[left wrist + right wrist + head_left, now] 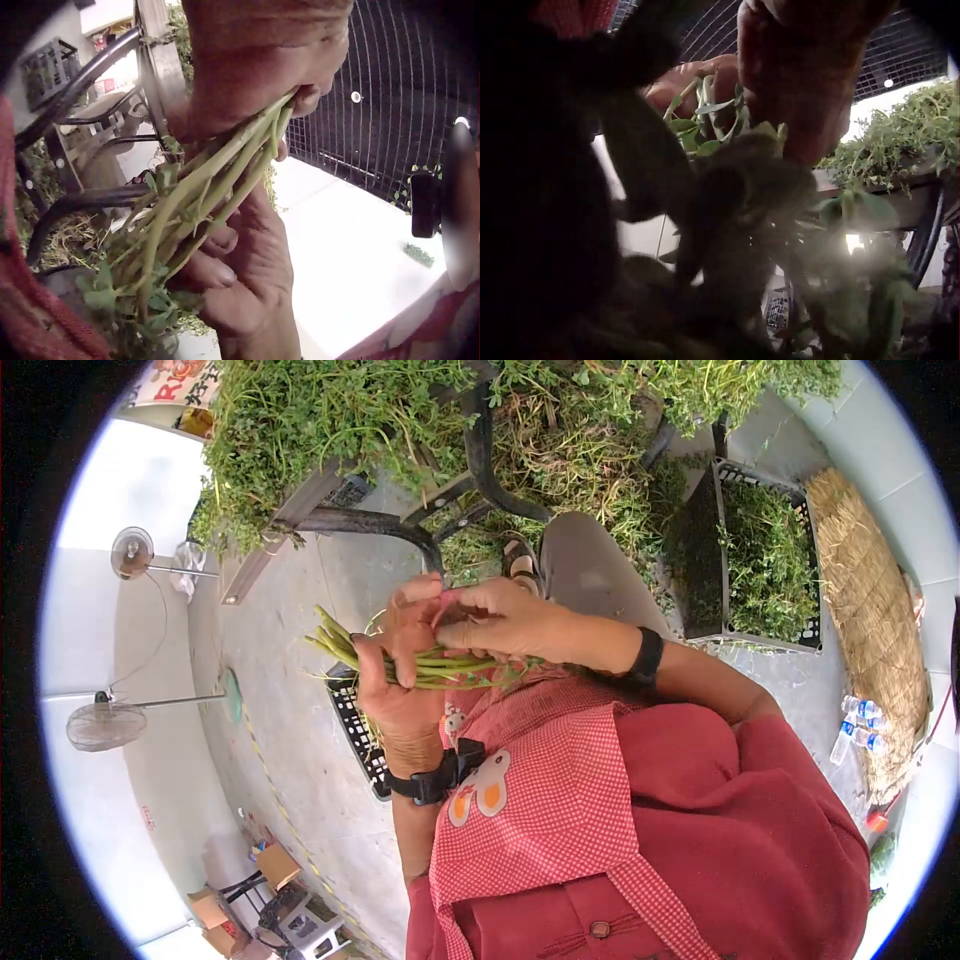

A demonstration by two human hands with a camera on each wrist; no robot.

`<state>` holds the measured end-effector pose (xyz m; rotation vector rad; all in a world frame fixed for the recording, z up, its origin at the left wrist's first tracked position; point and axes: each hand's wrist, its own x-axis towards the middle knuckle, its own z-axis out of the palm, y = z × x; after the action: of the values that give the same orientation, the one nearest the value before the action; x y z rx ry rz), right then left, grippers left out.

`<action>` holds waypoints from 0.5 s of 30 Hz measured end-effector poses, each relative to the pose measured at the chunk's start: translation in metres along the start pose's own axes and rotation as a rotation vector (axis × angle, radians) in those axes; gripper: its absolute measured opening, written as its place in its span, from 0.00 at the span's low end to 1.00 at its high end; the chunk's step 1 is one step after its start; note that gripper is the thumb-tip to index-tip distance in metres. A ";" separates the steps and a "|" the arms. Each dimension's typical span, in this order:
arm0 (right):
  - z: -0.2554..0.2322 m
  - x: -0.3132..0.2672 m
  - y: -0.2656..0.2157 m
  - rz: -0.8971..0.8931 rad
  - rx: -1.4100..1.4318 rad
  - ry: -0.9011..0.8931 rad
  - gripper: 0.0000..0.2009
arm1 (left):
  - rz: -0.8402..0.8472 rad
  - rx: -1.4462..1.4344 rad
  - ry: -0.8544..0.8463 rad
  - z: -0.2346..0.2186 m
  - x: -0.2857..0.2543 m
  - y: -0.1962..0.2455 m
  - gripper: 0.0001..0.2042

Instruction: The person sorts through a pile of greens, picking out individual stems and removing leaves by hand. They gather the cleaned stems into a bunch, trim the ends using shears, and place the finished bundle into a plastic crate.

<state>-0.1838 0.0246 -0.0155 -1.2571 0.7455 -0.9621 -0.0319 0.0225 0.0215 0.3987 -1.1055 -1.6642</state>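
A bundle of green stems (435, 670) lies across the left palm in the head view, with cut ends pointing left. My left hand (400, 685) grips it, thumb and fingers curled around. The right hand (515, 622) meets the left fingertips and holds the leafy side; a small pink item (446, 605) shows between the hands, too small to identify. In the left wrist view the stems (202, 187) run between the left hand (255, 67) above and the right hand (251, 277) below, its fingers curled against them. Dark, blurred leaves (727, 180) hide much of the right wrist view.
Leafy greens (340, 420) heap on a black-legged table ahead. A black crate (705, 555) of greens stands right, beside a rolled straw mat (870, 630) and water bottles (862, 725). Another black crate (358, 745) is below the left hand. Two fans (105, 722) stand left.
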 end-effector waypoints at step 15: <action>-0.053 0.006 0.032 -0.001 0.704 0.064 0.12 | -0.085 -0.017 -0.009 -0.018 0.002 -0.001 0.30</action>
<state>-0.2224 -0.0025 -0.0562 -0.6118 0.3916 -1.1370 -0.0207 0.0120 0.0119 0.4330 -1.0935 -1.7496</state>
